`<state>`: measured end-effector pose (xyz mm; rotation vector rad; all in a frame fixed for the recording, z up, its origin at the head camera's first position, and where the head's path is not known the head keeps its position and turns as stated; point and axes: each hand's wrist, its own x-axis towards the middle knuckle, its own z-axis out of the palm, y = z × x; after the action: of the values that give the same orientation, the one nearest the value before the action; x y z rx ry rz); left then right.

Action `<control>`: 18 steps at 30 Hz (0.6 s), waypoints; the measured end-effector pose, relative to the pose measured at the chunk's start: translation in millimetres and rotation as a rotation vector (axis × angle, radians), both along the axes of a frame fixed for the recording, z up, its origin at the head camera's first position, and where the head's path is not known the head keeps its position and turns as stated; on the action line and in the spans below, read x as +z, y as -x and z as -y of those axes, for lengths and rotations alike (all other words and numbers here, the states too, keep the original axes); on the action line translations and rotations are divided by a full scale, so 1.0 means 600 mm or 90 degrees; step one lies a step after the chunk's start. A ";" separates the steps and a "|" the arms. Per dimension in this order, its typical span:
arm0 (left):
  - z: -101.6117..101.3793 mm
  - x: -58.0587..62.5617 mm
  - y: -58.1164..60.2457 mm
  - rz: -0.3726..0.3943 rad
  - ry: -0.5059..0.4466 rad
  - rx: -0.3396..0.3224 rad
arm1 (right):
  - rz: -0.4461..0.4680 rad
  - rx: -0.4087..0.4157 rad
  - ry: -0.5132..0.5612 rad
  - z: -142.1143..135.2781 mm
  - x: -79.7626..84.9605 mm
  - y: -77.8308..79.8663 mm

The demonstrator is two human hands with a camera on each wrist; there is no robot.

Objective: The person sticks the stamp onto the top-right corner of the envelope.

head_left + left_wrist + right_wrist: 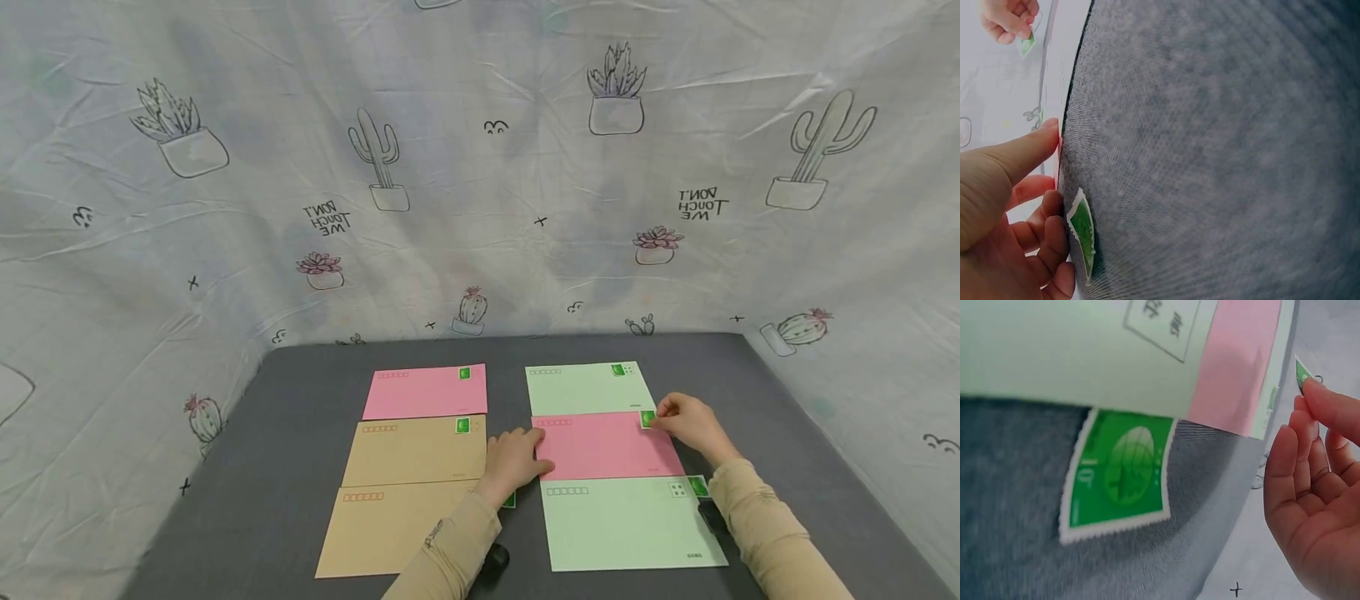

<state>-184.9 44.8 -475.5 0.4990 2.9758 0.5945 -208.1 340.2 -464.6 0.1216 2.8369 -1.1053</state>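
Observation:
My right hand [693, 425] pinches a green postage stamp [647, 420] between thumb and fingertips, over the top right corner of the middle pink envelope [600, 450] in the right column. In the right wrist view that stamp [1302, 374] is partly covered by the thumb. Thumb and fingertips of my left hand [513, 462] rest spread on this envelope's left edge, without gripping it. A loose stamp [1083, 231] lies on the table beside the left hand's curled lower fingers. Another stamp [1122, 475] lies partly under the right edge of the lower green envelope [1072, 356].
Above the pink envelope lies a green envelope [585, 396] with a stamp. The left column has a stamped pink envelope [420, 396], a stamped tan envelope [412, 454] and a lower tan envelope [390, 533]. The grey table [247, 500] meets a printed curtain [480, 167] behind.

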 end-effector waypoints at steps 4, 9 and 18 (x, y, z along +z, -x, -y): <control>0.001 -0.002 0.000 0.005 0.002 0.000 | 0.009 0.004 0.006 0.003 -0.008 0.010; 0.000 -0.005 0.002 0.010 0.002 0.000 | 0.017 0.004 -0.004 0.007 -0.012 0.020; -0.001 -0.005 0.004 0.009 0.002 0.000 | 0.019 0.025 -0.020 0.008 -0.022 0.034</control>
<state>-187.2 45.2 -478.7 0.4934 2.9626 0.5907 -228.2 335.6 -477.5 0.0836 2.8194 -1.0420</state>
